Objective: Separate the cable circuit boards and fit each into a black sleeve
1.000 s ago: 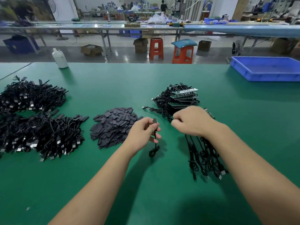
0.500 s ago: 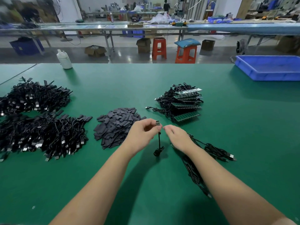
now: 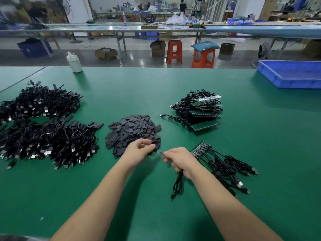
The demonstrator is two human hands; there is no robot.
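My right hand (image 3: 180, 160) grips one black cable (image 3: 178, 185), whose small circuit board (image 3: 160, 152) sticks out left of my fingertips. The cable's loop hangs down to the mat. My left hand (image 3: 140, 150) is at the near edge of the black sleeve pile (image 3: 132, 131), with its fingers curled and pinching a sleeve (image 3: 155, 146) just left of the board. A strip of joined boards with cables (image 3: 199, 151) lies on the mat right of my right hand. Behind it sits a stack of board panels with cables (image 3: 203, 112).
Two heaps of sleeved cables (image 3: 48, 145) (image 3: 38, 101) fill the left of the green table (image 3: 121, 94). A white bottle (image 3: 74, 62) stands at the far edge and a blue tray (image 3: 291, 73) at the far right. Stools and benches stand beyond.
The single cable passed from my left hand to my right hand. My left hand moved to the sleeve pile. The strip of remaining boards now lies on the mat at the right.
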